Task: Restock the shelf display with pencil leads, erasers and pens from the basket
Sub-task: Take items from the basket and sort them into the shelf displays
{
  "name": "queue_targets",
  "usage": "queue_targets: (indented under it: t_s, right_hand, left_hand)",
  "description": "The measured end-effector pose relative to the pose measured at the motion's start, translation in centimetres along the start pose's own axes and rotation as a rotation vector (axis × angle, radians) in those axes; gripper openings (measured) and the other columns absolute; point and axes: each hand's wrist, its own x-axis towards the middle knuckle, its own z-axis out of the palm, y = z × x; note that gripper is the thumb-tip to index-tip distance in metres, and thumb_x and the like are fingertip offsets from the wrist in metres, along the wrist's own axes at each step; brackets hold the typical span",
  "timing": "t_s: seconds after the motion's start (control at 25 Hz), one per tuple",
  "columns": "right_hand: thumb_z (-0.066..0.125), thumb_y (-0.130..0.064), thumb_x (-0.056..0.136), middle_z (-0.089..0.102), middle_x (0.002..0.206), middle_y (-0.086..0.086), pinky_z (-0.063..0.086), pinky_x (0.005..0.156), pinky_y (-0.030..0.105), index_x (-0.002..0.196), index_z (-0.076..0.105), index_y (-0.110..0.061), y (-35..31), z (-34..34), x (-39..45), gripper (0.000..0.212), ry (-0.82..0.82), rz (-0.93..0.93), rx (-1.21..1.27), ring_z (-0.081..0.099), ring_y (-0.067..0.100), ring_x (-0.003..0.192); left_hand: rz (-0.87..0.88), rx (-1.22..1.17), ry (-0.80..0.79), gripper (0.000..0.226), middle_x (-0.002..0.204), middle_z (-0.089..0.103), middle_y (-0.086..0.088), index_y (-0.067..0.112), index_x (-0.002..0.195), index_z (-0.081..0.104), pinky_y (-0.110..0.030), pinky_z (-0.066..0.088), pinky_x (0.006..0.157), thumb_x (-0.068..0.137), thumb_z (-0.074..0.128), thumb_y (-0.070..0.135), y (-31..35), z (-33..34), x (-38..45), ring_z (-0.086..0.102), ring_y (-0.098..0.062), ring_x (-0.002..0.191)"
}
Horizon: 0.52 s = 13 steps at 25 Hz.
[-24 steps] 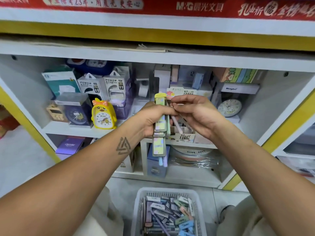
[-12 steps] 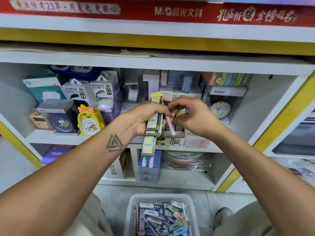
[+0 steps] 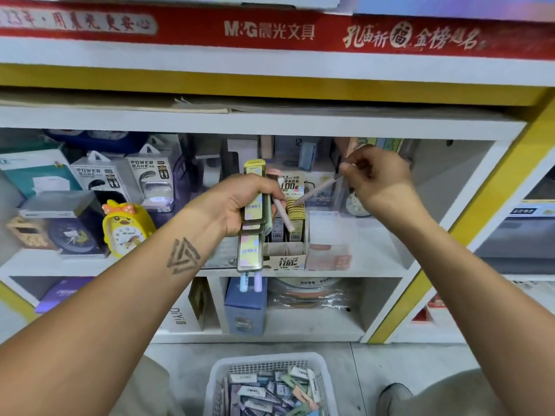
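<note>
Pink pen [image 3: 318, 187] pinched in right hand [image 3: 380, 178] nears lead display box [image 3: 288, 259] | left hand [image 3: 243, 202] grips carded pens [image 3: 251, 235] | basket [image 3: 267, 366] below remains well stocked

1. My left hand [image 3: 240, 202] is raised in front of me, back of the wrist up, its fingers [image 3: 271, 192] wrapped round a stack of packs [image 3: 251, 232].
2. My right hand [image 3: 377, 177] is higher and to the right of my left hand, well apart from it, thumb and forefinger pinching a thin pen [image 3: 318, 187].
3. Both forearms are bare and stretched forward.
</note>
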Motion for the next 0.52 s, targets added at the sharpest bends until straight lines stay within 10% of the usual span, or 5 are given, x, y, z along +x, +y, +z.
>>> queue_targets:
  t_s: [0.52]
  right_hand:
    - [0.051, 0.01, 0.085, 0.058, 0.097, 0.014, 0.031, 0.058, 0.034, 0.103, 0.056, -0.003, 1.8, 1.0, -2.1, 0.023, 0.198, -0.433, -0.334, 0.048, 0.03, 0.074]
  left_hand:
    - [-0.038, 0.133, 0.037, 0.002, 0.062, 0.065, -0.015, -0.003, 0.076, 0.066, -0.026, 0.052, 0.045, 0.075, 0.067, -0.003, -2.2, 1.7, 2.5, 0.059, -0.018, 0.042]
